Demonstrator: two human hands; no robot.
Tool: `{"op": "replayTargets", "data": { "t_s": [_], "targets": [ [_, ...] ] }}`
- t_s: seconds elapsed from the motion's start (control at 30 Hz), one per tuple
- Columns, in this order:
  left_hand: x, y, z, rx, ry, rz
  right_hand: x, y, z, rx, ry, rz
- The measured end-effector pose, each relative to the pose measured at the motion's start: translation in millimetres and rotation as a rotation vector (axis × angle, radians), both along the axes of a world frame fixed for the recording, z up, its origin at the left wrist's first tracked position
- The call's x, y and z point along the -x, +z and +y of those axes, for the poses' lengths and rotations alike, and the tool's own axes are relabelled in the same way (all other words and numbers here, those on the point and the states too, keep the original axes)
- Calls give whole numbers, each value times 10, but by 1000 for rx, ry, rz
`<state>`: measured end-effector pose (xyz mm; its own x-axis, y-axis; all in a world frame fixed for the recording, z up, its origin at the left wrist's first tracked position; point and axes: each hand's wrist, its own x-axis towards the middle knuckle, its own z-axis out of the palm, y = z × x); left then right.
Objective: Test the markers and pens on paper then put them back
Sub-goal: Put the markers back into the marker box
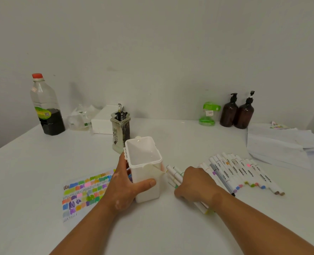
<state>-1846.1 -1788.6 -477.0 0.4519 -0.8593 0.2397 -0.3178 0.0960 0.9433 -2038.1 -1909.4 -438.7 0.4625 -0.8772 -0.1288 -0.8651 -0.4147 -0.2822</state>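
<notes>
Left grip (pixel 126 183), upright box (pixel 147 174), right grip (pixel 196 183), markers (pixel 174 175)

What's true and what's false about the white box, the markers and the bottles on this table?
1. The left hand grips the white plastic box. True.
2. The white plastic box is full of markers. False: it looks empty inside.
3. The right hand grips a bunch of white markers on the white table. True.
4. The two pump bottles at the back are green. False: they are brown.
</notes>
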Motion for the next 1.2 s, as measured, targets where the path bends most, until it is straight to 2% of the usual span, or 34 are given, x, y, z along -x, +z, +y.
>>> {"op": "replayTargets", "data": {
  "t_s": [0.27, 0.37, 0.47, 0.53, 0.63, 0.67, 0.77, 0.83, 0.9, 0.93, 1.0, 1.13, 1.2],
  "targets": [
    [17, 23, 1, -1, -7, -6, 79, 20, 105, 180, 59, 50],
    [40, 38, 7, -12, -13, -7, 95, -18, 137, 132, 65, 42],
    [56, 37, 17, -12, -29, -7, 176, 44, 42, -21, -10, -47],
    [59, 36, 27, -9, -34, 2, 271, 156, -69, -191, -100, -249],
    [81, 50, 21, -16, -40, -8, 393, 404, -194, -608, -253, -788],
    [96, 55, 12, -19, -45, -5, 409, 516, -224, -683, -294, -948],
    [155, 63, -30, -25, -71, 9, 325, 927, -240, -739, -272, -1392],
    [182, 66, -52, -24, -80, 16, 158, 1214, -171, -729, -116, -1671],
    [196, 75, -59, -23, -76, 21, -91, 1396, -41, -686, 22, -1819],
    [200, 82, -60, -22, -74, 23, -226, 1435, 43, -653, 62, -1830],
    [209, 93, -50, -18, -70, 30, -463, 1387, 200, -554, 103, -1730],
    [225, 97, -20, -32, -59, 7, -650, 1043, 352, -231, 130, -1190],
    [230, 103, -25, -49, -52, -6, -642, 949, 359, -123, 200, -1048]
  ]
}}
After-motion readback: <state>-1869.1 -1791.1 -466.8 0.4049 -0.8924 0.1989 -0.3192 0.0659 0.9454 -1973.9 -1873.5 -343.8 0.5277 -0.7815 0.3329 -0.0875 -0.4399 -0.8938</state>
